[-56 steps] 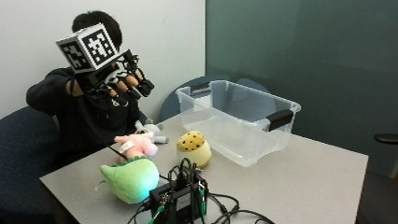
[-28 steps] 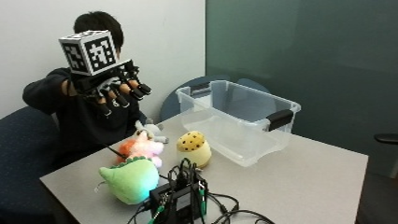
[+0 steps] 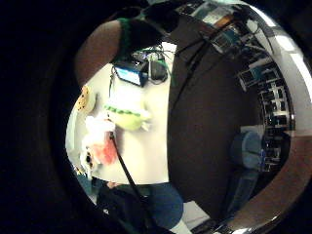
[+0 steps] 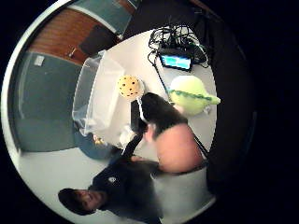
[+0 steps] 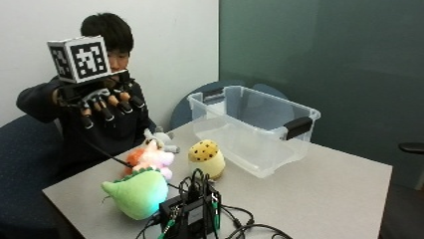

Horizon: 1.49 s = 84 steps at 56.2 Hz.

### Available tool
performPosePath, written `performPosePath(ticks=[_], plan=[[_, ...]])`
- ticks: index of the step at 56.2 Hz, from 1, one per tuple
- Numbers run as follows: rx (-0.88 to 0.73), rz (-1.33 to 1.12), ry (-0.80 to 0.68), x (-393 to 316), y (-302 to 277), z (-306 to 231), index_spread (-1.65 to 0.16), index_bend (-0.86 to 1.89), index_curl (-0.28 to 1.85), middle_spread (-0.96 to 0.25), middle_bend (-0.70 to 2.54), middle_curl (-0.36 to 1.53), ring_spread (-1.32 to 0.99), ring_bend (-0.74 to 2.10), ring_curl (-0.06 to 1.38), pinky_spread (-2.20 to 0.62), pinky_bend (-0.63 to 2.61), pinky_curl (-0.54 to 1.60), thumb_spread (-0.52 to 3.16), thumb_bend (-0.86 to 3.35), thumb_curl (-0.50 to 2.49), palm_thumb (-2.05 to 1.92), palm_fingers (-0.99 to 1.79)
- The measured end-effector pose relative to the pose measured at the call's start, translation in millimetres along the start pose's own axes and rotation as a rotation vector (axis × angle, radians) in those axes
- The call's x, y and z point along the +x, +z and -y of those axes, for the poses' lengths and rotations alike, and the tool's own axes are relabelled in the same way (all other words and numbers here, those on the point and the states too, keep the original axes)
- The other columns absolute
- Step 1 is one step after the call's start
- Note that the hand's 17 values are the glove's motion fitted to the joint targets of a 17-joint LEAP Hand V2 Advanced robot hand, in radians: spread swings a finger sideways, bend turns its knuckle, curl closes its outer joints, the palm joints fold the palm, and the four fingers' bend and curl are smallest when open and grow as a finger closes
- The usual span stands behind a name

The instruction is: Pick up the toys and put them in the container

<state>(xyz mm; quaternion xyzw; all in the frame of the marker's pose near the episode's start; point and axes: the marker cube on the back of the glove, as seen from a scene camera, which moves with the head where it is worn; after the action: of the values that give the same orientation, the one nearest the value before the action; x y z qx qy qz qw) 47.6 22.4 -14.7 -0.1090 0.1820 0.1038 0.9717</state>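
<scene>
The person's black-gloved right hand (image 5: pixel 103 102) is hovering above the grey desk (image 5: pixel 318 189), fingers spread and relaxed, holding nothing. A green dinosaur plush (image 5: pixel 138 191), a pink fluffy plush (image 5: pixel 154 158), a small grey plush (image 5: pixel 161 140) and a yellow spotted plush (image 5: pixel 206 157) are lying beside the clear plastic container (image 5: pixel 255 127).

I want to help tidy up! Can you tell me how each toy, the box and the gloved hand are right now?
Container: on the table, no lid on it, no toys inside.
Yellow spotted toy: upright on the table, beside the container.
Green dinosaur toy: on the table, near the cables.
Pink and white toy: on the table, not picked up.
Grey toy: on the table behind the pink one.
Right hand: raised above the toys, fingers spread, holding nothing.
</scene>
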Motion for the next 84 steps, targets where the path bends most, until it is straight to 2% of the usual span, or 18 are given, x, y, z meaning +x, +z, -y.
performPosePath(ticks=[29, 41, 61, 72, 81, 84], plan=[[-0.043, 0.049, -0.033, 1, 45, 13, -0.29, 0.14, 0.29, -0.03, 0.15, 0.25, -0.01, 0.19, 0.22, 0.05, 0.82, 0.35, 1.35, -0.02, 0.28, -0.02, -0.11], [-0.079, 0.048, -0.185, -36, 68, -3, -0.29, 0.15, 0.28, -0.02, 0.15, 0.25, -0.01, 0.19, 0.23, 0.06, 0.82, 0.35, 1.35, -0.02, 0.28, -0.02, -0.11], [-0.237, 0.054, -0.326, -77, 133, -31, -0.29, 0.15, 0.28, -0.02, 0.15, 0.26, -0.02, 0.18, 0.24, 0.05, 0.80, 0.35, 1.35, -0.02, 0.28, -0.02, -0.12], [-0.445, -0.110, -0.334, -75, 184, -51, -0.28, 0.09, 0.25, -0.03, 0.05, 0.20, -0.02, 0.17, 0.25, 0.05, 0.90, 0.37, 1.30, 0.00, 0.30, 0.04, -0.33], [-0.454, -0.078, -0.357, -77, 202, -53, -0.26, 0.10, 0.23, -0.02, 0.03, 0.16, 0.00, 0.16, 0.25, 0.04, 0.89, 0.37, 1.25, 0.03, 0.34, 0.19, -0.37], [-0.454, -0.033, -0.361, -78, 209, -52, -0.26, 0.08, 0.22, -0.01, 0.01, 0.14, 0.01, 0.19, 0.25, 0.03, 1.02, 0.40, 1.25, 0.08, 0.37, 0.29, -0.29]])
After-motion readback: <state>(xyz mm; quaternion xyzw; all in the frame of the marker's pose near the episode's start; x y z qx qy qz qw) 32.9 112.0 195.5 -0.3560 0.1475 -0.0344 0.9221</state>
